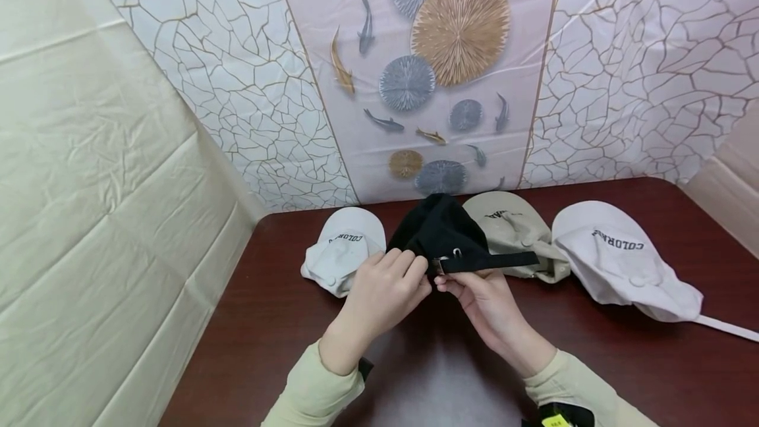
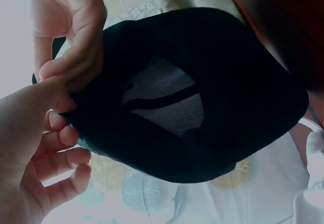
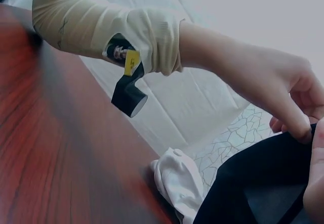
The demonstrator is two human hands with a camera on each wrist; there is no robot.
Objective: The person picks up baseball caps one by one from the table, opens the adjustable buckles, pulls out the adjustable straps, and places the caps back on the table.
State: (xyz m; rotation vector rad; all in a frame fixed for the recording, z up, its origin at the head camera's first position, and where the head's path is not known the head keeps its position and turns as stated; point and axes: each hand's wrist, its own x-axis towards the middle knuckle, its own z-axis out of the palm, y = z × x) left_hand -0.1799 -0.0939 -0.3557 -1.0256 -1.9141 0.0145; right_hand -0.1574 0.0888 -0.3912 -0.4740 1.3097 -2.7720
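Note:
A black cap [image 1: 441, 226] is held up over the table, its inside facing the left wrist camera. My left hand [image 1: 388, 288] pinches the cap's edge beside the metal buckle [image 1: 439, 265]. With thumb and fingers, my right hand [image 1: 486, 302] pinches the back strap [image 1: 492, 261] near that buckle; the strap's free end sticks out to the right. In the left wrist view both hands meet at the rim of the black cap [image 2: 243, 97]. The right wrist view shows the left hand [image 3: 273, 82] gripping the dark fabric.
On the dark red wooden table [image 1: 237, 348], a white cap [image 1: 346, 246] lies at left. A beige cap [image 1: 512, 229] sits behind the right hand, and another white cap [image 1: 622, 259] with its strap stretched out lies at right. Patterned cloth [image 1: 237, 51] hangs behind.

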